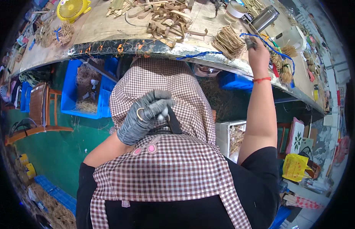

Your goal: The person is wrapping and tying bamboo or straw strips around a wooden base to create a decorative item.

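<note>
Left hand (147, 108): one grey knit glove (131, 125), fingers curled; can't tell what's held
Right hand (258, 55): beside one stringy coil (227, 42); grip unclear

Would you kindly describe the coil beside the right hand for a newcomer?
Find the workbench across the top, then the right hand over its edge. The coil lies just left of that hand. Unlike the flat, loose strips further left, its thin tan strands form one rounded bundle.

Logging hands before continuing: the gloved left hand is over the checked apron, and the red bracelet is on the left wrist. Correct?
No, the red bracelet is on the right wrist, as the head view shows; the gloved left hand is over the checked apron.
</note>
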A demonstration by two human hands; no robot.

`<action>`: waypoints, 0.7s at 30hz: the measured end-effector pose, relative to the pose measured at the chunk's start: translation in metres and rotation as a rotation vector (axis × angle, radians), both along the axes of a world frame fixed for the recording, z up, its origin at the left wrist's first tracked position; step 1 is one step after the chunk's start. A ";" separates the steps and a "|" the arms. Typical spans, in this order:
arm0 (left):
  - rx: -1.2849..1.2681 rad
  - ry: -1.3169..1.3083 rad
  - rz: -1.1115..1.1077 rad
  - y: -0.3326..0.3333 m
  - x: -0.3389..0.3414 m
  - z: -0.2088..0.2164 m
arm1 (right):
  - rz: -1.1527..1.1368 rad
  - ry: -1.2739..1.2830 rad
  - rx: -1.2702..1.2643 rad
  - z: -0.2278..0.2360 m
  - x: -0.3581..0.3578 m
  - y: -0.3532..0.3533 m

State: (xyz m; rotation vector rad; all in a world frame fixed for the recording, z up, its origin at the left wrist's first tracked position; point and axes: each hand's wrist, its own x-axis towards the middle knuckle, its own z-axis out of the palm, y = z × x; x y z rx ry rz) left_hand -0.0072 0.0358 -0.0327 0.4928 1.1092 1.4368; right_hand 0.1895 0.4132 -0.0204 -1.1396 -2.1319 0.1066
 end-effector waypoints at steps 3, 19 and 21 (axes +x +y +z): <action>0.154 0.119 0.100 -0.001 -0.001 0.002 | 0.111 0.250 -0.178 0.007 -0.010 -0.057; 0.286 0.736 0.029 -0.010 -0.005 0.014 | 1.046 0.187 -0.463 -0.006 -0.033 -0.247; 0.031 -0.094 -0.021 -0.015 0.007 0.035 | 1.039 0.192 -0.441 -0.007 -0.031 -0.250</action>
